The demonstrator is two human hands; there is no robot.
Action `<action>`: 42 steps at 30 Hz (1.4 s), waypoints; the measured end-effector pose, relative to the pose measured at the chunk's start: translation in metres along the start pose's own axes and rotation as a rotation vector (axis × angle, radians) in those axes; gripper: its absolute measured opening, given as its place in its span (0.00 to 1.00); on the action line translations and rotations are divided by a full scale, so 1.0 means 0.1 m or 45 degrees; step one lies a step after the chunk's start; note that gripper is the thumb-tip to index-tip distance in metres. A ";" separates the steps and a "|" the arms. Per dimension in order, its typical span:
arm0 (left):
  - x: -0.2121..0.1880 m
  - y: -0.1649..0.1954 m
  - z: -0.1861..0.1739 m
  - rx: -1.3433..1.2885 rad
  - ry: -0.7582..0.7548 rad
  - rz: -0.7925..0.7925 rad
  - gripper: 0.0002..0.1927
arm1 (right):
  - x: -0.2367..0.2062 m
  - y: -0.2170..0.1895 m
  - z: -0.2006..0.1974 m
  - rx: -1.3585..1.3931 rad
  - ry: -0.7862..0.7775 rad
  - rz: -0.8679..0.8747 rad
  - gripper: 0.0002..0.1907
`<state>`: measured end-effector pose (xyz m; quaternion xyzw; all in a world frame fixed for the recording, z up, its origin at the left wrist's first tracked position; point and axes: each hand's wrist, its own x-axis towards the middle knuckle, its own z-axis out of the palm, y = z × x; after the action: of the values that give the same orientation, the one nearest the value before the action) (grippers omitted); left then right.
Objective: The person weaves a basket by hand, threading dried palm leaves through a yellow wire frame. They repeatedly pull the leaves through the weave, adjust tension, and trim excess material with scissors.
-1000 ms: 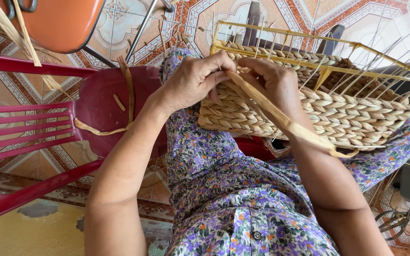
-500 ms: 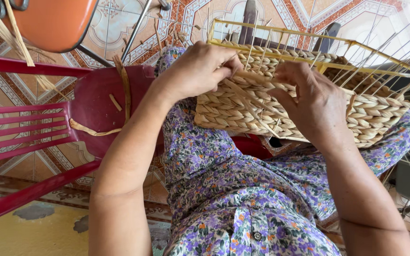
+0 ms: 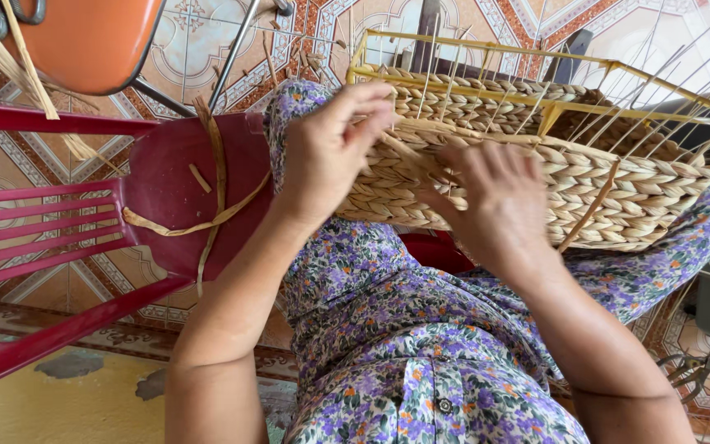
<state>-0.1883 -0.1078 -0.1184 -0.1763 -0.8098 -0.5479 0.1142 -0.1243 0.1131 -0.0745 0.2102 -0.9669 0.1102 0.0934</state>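
A half-woven basket point(image 3: 536, 164) is held tilted on the lap, its plaited wall turned toward the weaver and its yellow wire frame point(image 3: 486, 53) with thin upright stakes left bare above the last finished row. The left hand point(image 3: 334, 152) is set at the near corner of the top row, its fingers point(image 3: 375, 115) drawn together and pinched on a flat straw strand point(image 3: 470, 136), which lies along the upper edge of the wall. The right hand point(image 3: 491, 201) is spread flat against the woven wall, fingers apart, so that the basket is braced against the pull. For this step to be done well, the strand is best kept flat and untwisted, drawn snug against the row below, and passed alternately in front of and behind the stakes; tension is judged to matter most at the corner, where gaps are likely to open. Spare strands point(image 3: 207, 197) are draped over a red plastic chair point(image 3: 67, 238) beside the left knee, within reach. An orange seat point(image 3: 96, 37) is seen at upper left.
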 end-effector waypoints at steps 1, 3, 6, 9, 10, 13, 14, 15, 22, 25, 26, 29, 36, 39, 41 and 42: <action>0.01 0.03 0.02 0.025 -0.054 -0.025 0.12 | -0.01 -0.03 0.07 0.024 -0.037 0.007 0.17; 0.08 0.04 0.03 -0.073 -0.260 -0.201 0.11 | -0.01 -0.01 0.16 0.110 -0.053 -0.032 0.13; 0.28 -0.07 -0.11 -0.272 -0.706 -0.397 0.08 | -0.01 0.13 0.09 0.194 -0.019 -0.142 0.13; 0.44 -0.16 -0.10 -0.220 -0.948 -0.370 0.06 | 0.14 0.29 -0.15 0.058 0.028 -0.225 0.12; 0.45 -0.17 -0.05 -0.162 -0.990 -0.339 0.06 | 0.19 0.27 -0.22 0.044 0.020 -0.229 0.11; 0.34 -0.15 0.20 0.156 -0.684 -0.088 0.07 | 0.27 0.11 -0.43 -0.092 0.174 -0.245 0.10; 0.28 -0.16 0.24 0.242 -0.635 -0.085 0.07 | 0.26 0.04 -0.48 -0.146 0.251 -0.250 0.11; 0.21 -0.16 0.27 0.328 -0.589 -0.080 0.07 | 0.24 -0.03 -0.48 -0.056 0.227 -0.249 0.09; -0.03 -0.23 0.11 0.261 -0.398 0.241 0.08 | 0.36 0.04 0.10 -0.005 0.062 0.105 0.17; -0.02 -0.18 0.04 0.225 -0.343 0.423 0.13 | 0.43 0.10 0.35 0.113 0.074 0.213 0.14; 0.00 -0.16 0.02 0.187 -0.350 0.437 0.11 | 0.44 0.11 0.41 0.145 0.045 0.255 0.11; 0.09 -0.10 -0.03 0.043 -0.490 0.309 0.07 | 0.40 0.21 0.46 0.996 0.246 0.168 0.03; 0.34 -0.10 -0.10 -0.132 -0.855 -0.213 0.03 | 0.06 0.03 0.34 1.432 0.263 0.236 0.04; 0.36 -0.10 0.04 0.160 -0.792 0.028 0.02 | 0.09 -0.02 0.14 0.691 0.302 -0.188 0.12; 0.33 -0.09 0.11 0.310 -0.718 0.200 0.03 | 0.13 0.02 -0.03 0.359 0.348 -0.232 0.15; 0.32 -0.09 0.13 0.335 -0.684 0.234 0.04 | 0.14 0.06 -0.12 0.257 0.314 -0.209 0.16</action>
<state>-0.2210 -0.0938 -0.1191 -0.3710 -0.8556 -0.3596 -0.0329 -0.1378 0.1159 -0.0610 0.2815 -0.9118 0.2238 0.1983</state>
